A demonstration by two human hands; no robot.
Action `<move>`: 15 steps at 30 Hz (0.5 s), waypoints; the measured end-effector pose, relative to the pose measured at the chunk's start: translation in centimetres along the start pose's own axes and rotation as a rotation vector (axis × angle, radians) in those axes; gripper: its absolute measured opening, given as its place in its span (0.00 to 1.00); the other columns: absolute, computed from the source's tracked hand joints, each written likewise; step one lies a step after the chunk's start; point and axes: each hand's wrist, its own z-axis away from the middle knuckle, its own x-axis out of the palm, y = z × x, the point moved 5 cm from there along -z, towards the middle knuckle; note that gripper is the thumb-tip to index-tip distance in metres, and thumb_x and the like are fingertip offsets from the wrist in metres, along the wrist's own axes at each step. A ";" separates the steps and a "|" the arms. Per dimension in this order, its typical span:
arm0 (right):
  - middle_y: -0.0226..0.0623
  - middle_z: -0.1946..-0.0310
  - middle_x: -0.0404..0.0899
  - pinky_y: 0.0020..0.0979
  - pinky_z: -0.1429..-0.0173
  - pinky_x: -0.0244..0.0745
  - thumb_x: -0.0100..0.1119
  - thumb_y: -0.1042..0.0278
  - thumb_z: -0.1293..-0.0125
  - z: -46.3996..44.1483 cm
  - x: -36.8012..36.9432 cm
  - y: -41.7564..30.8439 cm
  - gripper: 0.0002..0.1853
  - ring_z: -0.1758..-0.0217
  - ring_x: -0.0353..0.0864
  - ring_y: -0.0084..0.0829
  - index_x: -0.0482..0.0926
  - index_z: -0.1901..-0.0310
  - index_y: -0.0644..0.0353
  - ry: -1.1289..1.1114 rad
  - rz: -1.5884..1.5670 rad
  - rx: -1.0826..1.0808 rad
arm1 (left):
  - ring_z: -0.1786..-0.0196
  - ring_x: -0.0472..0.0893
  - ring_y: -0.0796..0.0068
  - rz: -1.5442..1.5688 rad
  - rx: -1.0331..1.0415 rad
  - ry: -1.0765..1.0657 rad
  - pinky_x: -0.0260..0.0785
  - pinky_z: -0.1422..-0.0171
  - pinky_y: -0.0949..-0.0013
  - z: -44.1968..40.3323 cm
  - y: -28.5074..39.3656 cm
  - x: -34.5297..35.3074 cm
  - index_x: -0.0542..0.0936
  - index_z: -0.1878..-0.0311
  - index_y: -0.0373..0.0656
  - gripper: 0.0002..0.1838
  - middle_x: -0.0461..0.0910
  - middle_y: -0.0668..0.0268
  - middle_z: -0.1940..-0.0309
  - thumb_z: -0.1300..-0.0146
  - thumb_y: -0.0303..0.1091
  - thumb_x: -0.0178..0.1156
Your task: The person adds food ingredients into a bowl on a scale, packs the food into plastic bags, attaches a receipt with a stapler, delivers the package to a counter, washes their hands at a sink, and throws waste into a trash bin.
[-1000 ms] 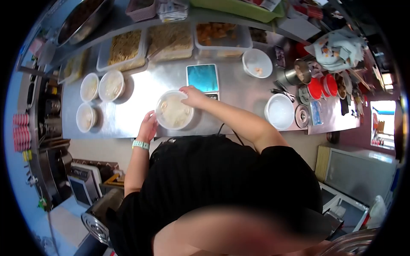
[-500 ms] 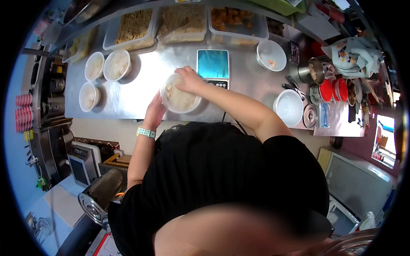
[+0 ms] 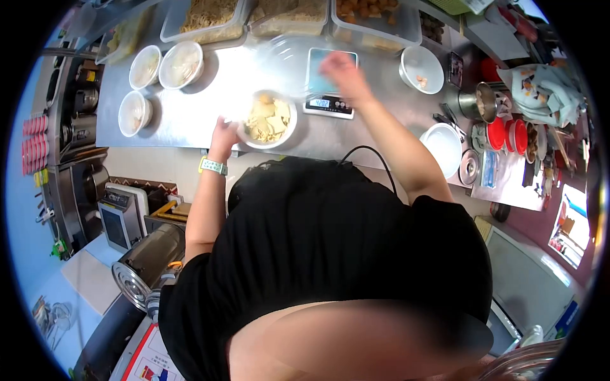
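A white bowl (image 3: 270,120) of pale yellow pieces and strips stands uncovered near the counter's front edge. My left hand (image 3: 225,138) is at its left side, fingers closed on the rim. Motion smears my right hand (image 3: 345,77), above the scale (image 3: 329,106), whose display is lit. At its fingertips a clear round lid (image 3: 287,62), also blurred, hangs over the counter behind the bowl, and the fingers look closed on its right edge.
Three covered bowls, one of them here (image 3: 182,65), stand at the left. Food tubs (image 3: 289,17) line the back. To the right are a white bowl with small pieces (image 3: 421,69), another white bowl (image 3: 441,150), a metal pot (image 3: 478,103) and red-topped containers (image 3: 495,134).
The clear lid has come off the bowl and moved back, uncovering the food. My right hand has moved right from the bowl to above the scale. The view has shifted, with the counter higher in frame.
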 end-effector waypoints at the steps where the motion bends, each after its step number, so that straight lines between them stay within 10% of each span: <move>1: 0.29 0.61 0.78 0.27 0.46 0.71 0.60 0.72 0.35 0.8 -3.2 0.0 0.10 0.56 0.77 0.23 0.73 0.53 0.58 0.136 -0.033 -0.091 | 0.62 0.80 0.71 -0.008 0.019 0.003 0.78 0.61 0.69 -0.5 -0.4 -0.6 0.63 0.53 0.44 0.10 0.76 0.59 0.62 0.34 0.26 0.51; 6: 0.40 0.50 0.78 0.36 0.39 0.68 0.56 0.80 0.45 9.2 -12.8 -2.9 0.19 0.45 0.75 0.40 0.81 0.51 0.54 0.203 0.959 -0.587 | 0.63 0.77 0.77 0.077 0.099 0.044 0.74 0.62 0.74 1.9 5.7 2.4 0.65 0.52 0.44 0.12 0.76 0.61 0.62 0.35 0.27 0.56; 12: 0.35 0.49 0.78 0.45 0.30 0.59 0.52 0.79 0.43 13.4 -15.4 4.2 0.18 0.42 0.75 0.40 0.83 0.53 0.51 0.316 1.553 -0.294 | 0.59 0.80 0.70 0.253 0.137 -0.148 0.76 0.57 0.70 -2.4 8.5 13.3 0.65 0.52 0.43 0.13 0.76 0.58 0.58 0.36 0.28 0.57; 15: 0.38 0.48 0.78 0.41 0.34 0.64 0.52 0.78 0.43 13.4 -16.0 5.4 0.18 0.43 0.76 0.42 0.83 0.53 0.51 0.330 1.302 -0.247 | 0.62 0.79 0.73 0.243 0.155 -0.173 0.79 0.61 0.71 -4.5 7.9 17.8 0.68 0.52 0.39 0.15 0.73 0.60 0.62 0.38 0.31 0.59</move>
